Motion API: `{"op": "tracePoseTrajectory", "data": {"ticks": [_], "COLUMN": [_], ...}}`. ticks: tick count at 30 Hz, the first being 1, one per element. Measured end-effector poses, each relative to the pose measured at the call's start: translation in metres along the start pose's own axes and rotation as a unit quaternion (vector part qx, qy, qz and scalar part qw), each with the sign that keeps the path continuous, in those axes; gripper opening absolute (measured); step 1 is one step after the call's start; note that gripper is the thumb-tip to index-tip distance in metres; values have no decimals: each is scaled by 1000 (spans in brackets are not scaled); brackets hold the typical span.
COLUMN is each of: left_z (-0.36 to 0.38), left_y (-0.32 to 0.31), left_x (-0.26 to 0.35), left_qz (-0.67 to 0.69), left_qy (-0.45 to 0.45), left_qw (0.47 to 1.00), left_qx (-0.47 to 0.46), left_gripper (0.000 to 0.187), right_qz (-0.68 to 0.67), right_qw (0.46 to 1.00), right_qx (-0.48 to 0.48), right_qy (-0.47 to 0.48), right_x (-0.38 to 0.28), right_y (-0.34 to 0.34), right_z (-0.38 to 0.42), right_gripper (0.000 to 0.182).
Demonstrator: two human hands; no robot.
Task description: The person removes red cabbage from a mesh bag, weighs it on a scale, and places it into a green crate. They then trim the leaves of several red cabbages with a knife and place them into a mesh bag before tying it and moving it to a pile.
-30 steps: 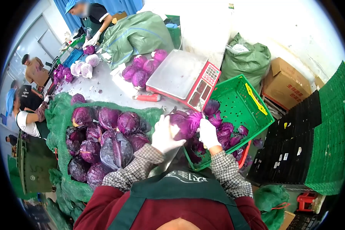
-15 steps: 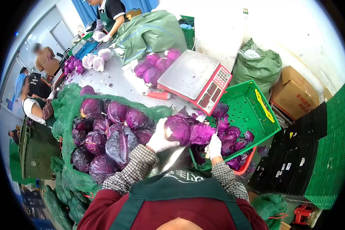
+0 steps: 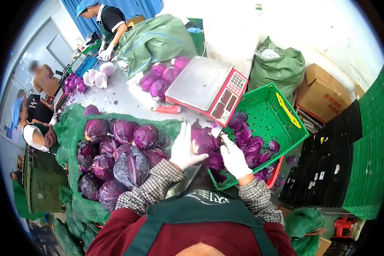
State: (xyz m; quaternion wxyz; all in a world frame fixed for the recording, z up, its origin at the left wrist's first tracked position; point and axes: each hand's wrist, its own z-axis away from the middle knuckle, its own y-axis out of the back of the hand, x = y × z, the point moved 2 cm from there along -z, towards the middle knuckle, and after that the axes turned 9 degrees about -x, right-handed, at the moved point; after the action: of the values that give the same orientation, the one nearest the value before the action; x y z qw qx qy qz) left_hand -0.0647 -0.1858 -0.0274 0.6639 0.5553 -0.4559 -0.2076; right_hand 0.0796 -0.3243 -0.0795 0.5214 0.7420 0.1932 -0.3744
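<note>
The head view looks down on a person in white gloves trimming a red cabbage (image 3: 204, 143) over the near corner of a green crate (image 3: 286, 123). The left hand (image 3: 184, 148) cups the cabbage from the side, fingers spread against it, so it is closed on the head rather than slack. The right hand (image 3: 234, 157) sits just beside the head on the crate side. Its fingers are curled as if round a knife handle, but no blade shows clearly enough to be sure, so what it grips cannot be told. Loose purple leaves (image 3: 254, 149) lie in the crate just under the hands.

To the left, a green net sack (image 3: 72, 128) lies open with a heap of untrimmed cabbages (image 3: 115, 153). Behind the hands stands a scale (image 3: 205, 87), with a few trimmed cabbages (image 3: 160, 79) beyond it on the table (image 3: 115, 96). Other workers stand at the far end and along the left edge.

Judging from this, the step goes best with the head kept over the crate so leaves fall inside. The left hand should turn the head while its fingers stay clear of the cutting side.
</note>
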Motion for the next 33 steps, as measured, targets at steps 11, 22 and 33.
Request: {"op": "tracePoseTrajectory", "data": {"ticks": [11,22,33], "left_z": [-9,12,24], "left_y": [-29,-24,-18], "left_x": [13,10,-14], "left_qz": [-47,-77,-6], "left_qy": [18,-25,-67], "left_qw": [998,996,998], "left_qx": [-30,-29,6], "left_gripper": [76,104,107], "right_qz": [165,183,76], "right_qw": [986,982,977], "right_qx": [-1,45,111], "right_qy": [-15,5,-165], "right_x": [-34,-28,102], "right_y": [-31,-9,-16], "right_z": [-15,-21,-3], "right_gripper": [57,24,26]}}
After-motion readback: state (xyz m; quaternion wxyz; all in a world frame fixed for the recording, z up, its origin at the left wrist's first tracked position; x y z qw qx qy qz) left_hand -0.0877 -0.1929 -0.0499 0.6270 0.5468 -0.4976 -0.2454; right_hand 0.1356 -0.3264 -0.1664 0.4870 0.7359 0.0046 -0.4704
